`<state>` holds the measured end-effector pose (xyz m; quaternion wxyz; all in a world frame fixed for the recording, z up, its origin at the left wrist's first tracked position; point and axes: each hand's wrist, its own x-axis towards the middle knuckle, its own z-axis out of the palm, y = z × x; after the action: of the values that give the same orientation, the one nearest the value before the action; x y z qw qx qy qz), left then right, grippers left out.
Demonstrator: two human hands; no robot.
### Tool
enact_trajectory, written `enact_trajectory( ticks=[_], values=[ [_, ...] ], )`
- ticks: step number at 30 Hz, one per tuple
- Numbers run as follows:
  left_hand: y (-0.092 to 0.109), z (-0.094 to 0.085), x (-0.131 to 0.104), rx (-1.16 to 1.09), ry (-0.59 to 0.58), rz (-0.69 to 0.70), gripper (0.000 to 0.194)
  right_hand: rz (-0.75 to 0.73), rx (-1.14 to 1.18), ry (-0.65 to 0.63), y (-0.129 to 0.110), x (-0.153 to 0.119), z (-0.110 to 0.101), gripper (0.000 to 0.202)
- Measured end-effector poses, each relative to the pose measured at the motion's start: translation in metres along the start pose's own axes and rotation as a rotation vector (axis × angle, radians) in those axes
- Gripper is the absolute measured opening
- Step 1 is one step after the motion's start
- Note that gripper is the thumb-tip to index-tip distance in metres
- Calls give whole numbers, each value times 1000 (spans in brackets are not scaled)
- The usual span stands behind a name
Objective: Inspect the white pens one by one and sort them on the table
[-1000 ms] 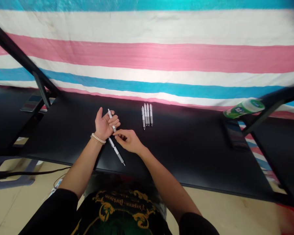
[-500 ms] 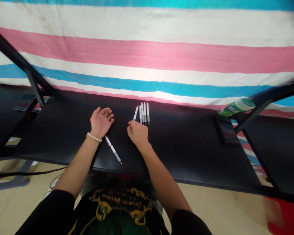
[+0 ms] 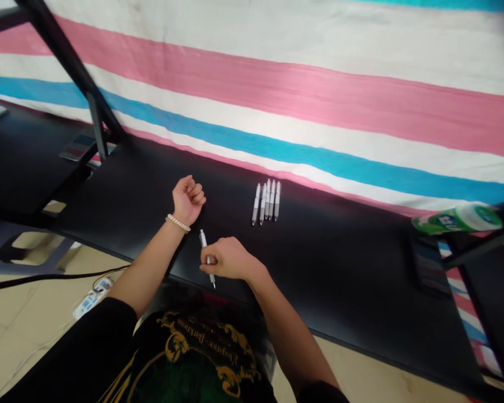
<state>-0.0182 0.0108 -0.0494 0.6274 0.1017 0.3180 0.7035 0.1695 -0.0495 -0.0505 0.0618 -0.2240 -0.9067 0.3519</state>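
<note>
The right grip pinches a pen, far end slanting left; the left grip, curled but open, sits past that end.

The slim white click pen with a grey grip is pinched at its middle in your right hand's fingers, slanting with its tip towards you near the table's close edge. Farther off on the table, five matching white-and-grey pens lie side by side in an uneven row, nearly parallel, their tips also facing you.
</note>
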Motion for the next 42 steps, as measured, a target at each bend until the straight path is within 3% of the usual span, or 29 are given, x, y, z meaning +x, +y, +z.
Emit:
enact_trajectory(
  ticks=[4, 8, 12, 16, 19, 21, 26, 36, 42],
  values=[
    [-1, 0, 2, 24, 3, 21, 44, 128, -188, 137, 6, 5, 4, 3],
    [-7, -3, 6, 88, -19, 79, 36, 286, -218, 385, 16, 8, 4, 17],
    [-19, -1, 4, 259, -113, 75, 11, 287, -39, 615, 23, 9, 2, 19],
    [-27, 3, -6, 429, -291, -48, 28, 283, 136, 725, 27, 12, 2, 14],
    [-29, 4, -9, 476, -331, -31, 32, 318, 237, 811, 30, 14, 2, 16],
    [-29, 3, -8, 457, -291, 13, 33, 324, 354, 827, 32, 15, 2, 25],
    [-28, 0, 0, 321, -206, 95, 31, 301, 589, 727, 35, 18, 1, 40],
    [-33, -2, -1, 368, -111, 93, 35, 258, 303, 808, 44, 18, 6, 34],
    [-34, -5, 4, 352, -41, 125, 33, 233, 340, 939, 44, 21, 6, 32]
  ],
)
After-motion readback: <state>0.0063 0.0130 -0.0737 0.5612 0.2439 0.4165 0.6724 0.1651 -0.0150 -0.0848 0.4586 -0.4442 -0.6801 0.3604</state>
